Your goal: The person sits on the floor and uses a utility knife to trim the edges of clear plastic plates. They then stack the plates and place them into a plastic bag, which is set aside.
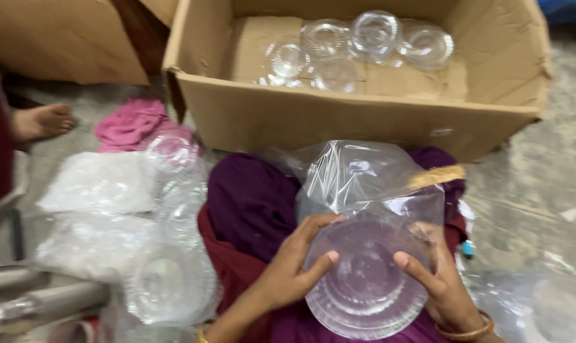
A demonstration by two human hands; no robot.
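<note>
While both hands clasp it at lower centre, left hand (287,270) and right hand (442,282) grip the clear plastic lid stack (364,279) by opposite rims, half inside a clear bag (358,174); likely light, thin, slippery, crushable.

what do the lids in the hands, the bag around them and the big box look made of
Lids: clear, thin, glossy plastic, apparently; ribbed rings show and cloth shows through.
Bag: thin clear plastic film, creased, with glare.
Box: brown corrugated cardboard, matte, with worn edges.
</note>
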